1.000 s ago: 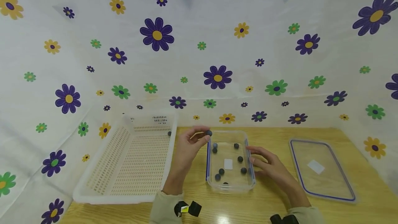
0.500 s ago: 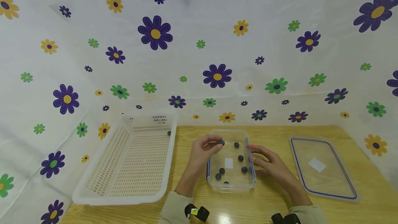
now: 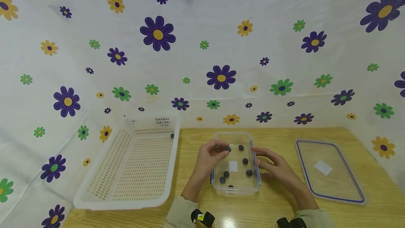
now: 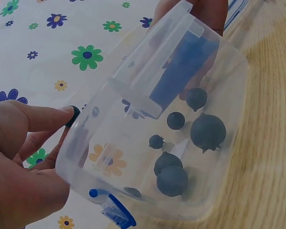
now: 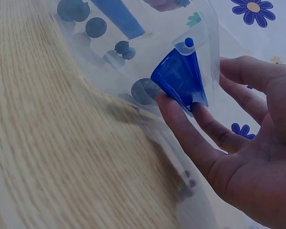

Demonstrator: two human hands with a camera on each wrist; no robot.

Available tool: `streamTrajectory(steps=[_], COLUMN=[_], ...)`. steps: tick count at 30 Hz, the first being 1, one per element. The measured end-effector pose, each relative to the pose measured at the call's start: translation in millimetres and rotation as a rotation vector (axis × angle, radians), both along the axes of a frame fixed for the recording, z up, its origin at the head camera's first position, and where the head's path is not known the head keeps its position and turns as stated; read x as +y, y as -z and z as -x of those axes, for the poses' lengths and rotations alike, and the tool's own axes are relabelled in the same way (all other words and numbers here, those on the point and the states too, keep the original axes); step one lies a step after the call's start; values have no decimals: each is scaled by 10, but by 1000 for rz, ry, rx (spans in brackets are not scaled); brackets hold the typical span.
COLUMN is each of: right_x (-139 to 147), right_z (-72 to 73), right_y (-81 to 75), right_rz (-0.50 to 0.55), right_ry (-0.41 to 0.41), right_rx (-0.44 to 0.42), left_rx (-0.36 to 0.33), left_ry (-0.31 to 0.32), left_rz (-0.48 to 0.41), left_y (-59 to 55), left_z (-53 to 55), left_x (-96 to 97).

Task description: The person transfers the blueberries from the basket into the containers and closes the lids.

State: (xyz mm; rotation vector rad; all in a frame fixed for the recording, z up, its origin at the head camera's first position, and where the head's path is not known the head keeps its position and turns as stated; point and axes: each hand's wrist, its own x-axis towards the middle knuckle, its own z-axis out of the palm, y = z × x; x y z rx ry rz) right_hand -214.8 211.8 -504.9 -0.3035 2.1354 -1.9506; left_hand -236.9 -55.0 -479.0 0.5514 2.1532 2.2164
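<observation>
My left hand [image 3: 207,159] reaches over the left rim of a clear plastic food container [image 3: 235,190] with blue side latches. Between its thumb and fingers it pinches a dark blueberry [image 4: 75,117], inside the far-left part of the container in the head view. Several blueberries [image 3: 245,161] lie on the container's floor, their crowns showing in the left wrist view. At the container's right side, my right hand [image 3: 278,168] has its fingers loosely extended, the fingertips touching the wall and the blue latch [image 5: 178,78]. The left fingers partly hide the pinched berry.
On the left stands a large white perforated basket [image 3: 171,171] with a single blueberry [image 3: 172,135] at its far right corner. A clear lid with a blue seal [image 3: 329,182] lies on the wooden table [image 3: 272,210] to the right. Flowered cloth [image 3: 190,59] rises behind.
My left hand has moved right and lower with the blueberry, from above the container's left rim to inside it. The right hand keeps its place at the side; the head view shifts slightly.
</observation>
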Motion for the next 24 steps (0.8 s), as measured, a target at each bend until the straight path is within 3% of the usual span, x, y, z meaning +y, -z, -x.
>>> streamTrajectory(steps=[8, 24], right_x=[-7, -12], right_z=[-2, 4], right_y=[2, 4], right_rz=[-2, 11], right_ry=[6, 0], right_rx=[-4, 1], left_rx=[28, 15], left_ry=[-3, -18], left_rz=[45, 87], left_y=[37, 3], left_z=[-2, -16], left_x=[18, 24])
